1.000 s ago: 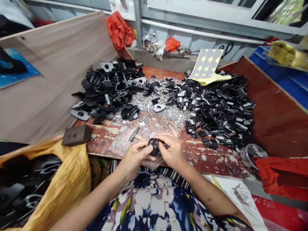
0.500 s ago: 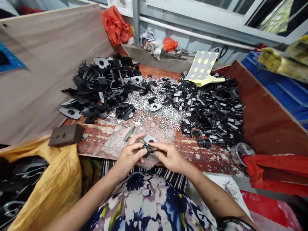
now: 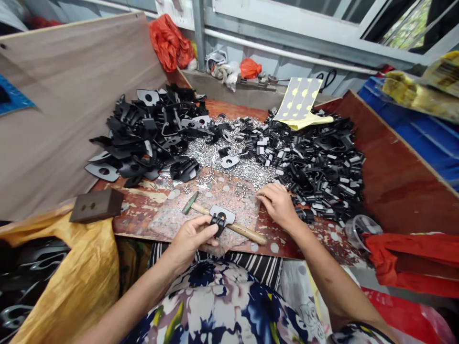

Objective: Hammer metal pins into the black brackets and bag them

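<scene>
My left hand (image 3: 195, 236) grips a black plastic clip with a grey face plate (image 3: 223, 216) that has a round hole in it. The thumb and fingers pinch its lower left side. Under the clip lies a hammer (image 3: 251, 234), its wooden handle pointing right and its head at the upper left. My right hand (image 3: 278, 203) is away from the clip, close to the near edge of the scattered small metal pins (image 3: 247, 169). Its fingers are bent and drawn together, and whatever is between the fingertips is hidden.
Black parts with grey plates (image 3: 147, 129) are heaped at left, small black clips (image 3: 319, 172) at right. A yellow-dotted sheet (image 3: 299, 100) lies on the right heap. A brown block (image 3: 96, 205) sits front left; a clear plastic cup (image 3: 362, 229) stands front right. Side boards flank the table.
My right hand has left the clip and moved right and up to the pins' near edge. The left hand still holds the clip, and more of the hammer's handle now shows.
</scene>
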The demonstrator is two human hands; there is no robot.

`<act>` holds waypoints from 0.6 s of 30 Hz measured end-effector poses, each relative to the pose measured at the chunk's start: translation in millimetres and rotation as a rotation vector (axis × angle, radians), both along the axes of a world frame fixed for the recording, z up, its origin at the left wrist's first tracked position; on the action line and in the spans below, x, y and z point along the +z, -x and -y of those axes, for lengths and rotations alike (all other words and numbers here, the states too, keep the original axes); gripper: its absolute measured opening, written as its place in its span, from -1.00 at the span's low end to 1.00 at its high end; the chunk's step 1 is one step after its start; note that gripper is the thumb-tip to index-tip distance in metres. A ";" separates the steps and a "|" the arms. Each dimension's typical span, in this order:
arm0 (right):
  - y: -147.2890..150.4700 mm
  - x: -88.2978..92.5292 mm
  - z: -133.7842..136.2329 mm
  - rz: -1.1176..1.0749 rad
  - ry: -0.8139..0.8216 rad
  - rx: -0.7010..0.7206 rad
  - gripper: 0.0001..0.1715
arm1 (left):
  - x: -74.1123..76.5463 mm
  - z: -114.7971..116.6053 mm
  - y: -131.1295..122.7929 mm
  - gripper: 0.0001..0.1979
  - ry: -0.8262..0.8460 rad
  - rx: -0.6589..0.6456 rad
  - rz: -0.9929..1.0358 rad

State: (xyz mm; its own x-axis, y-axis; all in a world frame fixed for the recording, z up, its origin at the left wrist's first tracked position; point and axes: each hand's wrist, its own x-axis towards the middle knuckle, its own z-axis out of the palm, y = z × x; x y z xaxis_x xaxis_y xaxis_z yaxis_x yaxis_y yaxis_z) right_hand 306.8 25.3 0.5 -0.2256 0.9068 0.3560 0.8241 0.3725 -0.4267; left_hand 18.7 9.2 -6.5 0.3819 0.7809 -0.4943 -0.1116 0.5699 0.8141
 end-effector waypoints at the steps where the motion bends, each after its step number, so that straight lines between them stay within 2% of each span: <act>1: 14.3 3.8 5.9 -0.191 0.012 0.008 -0.82 | 0.3 -0.3 -3.0 -0.56 0.003 -0.008 0.009; 3: 47.2 8.4 18.3 -0.552 0.072 0.060 -0.90 | 1.6 -0.9 -9.0 -0.57 -0.008 0.004 0.043; 4: 63.4 9.0 23.9 -0.664 0.114 0.091 -0.92 | 2.1 -1.1 -11.1 -0.57 -0.021 0.027 0.061; 6: 88.8 7.6 31.0 -0.772 0.194 0.125 -0.93 | 1.9 -1.2 -11.6 -0.58 -0.053 0.083 0.066; 8: 99.8 5.8 29.1 -0.769 0.269 0.161 -0.91 | -0.2 -1.0 -6.9 -0.55 -0.095 0.122 0.029; 11: 95.6 6.5 3.3 -0.585 0.345 0.173 -0.86 | -5.3 -0.7 4.8 -0.49 -0.158 0.152 -0.034; 14: 94.9 7.6 -43.2 -0.094 0.240 0.027 -0.74 | -9.5 -0.5 13.0 -0.51 -0.187 0.183 -0.067; 16: 106.4 5.6 -74.0 0.182 0.188 -0.006 -0.71 | -10.6 -0.6 15.9 -0.56 -0.189 0.190 -0.070; 18: 123.7 1.6 -97.1 0.286 0.187 0.012 -0.72 | -9.7 -0.8 19.2 -0.59 -0.186 0.191 -0.067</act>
